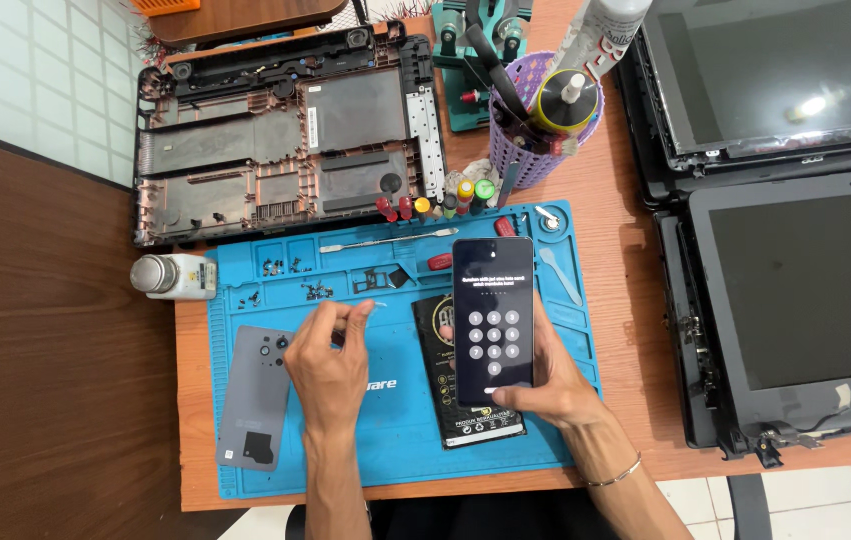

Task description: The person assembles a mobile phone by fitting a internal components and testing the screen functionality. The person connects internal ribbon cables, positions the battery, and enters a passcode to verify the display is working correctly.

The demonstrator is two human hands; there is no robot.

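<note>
From the head camera, a light wooden bench (636, 300) stands on a pale tiled floor (36, 90), with a dark brown wood-grain panel (46, 380) along its left side. A blue silicone work mat with moulded trays (396, 430) covers the middle of the bench. The right hand (556, 375) has its grip closed around a black slab smartphone with a lit number-pad screen (492, 320), held upright just above the mat, the thumb lying at the screen's lower edge. The left hand (331, 365) hovers over the mat with thumb and forefinger pinched on a thin clear strip (378, 305); what the strip is cannot be told. Under the phone lies a flat black packet with gold print (461, 400), and at the mat's left edge a grey phone back cover (254, 400) lies flat. Small dark screws (291, 280) are scattered in the upper trays. Behind the mat sits a stripped black laptop base shell (286, 140), a purple mesh tool cup (536, 130) just beside it, and two dark laptop screens (796, 270) stacked on the right.
</note>
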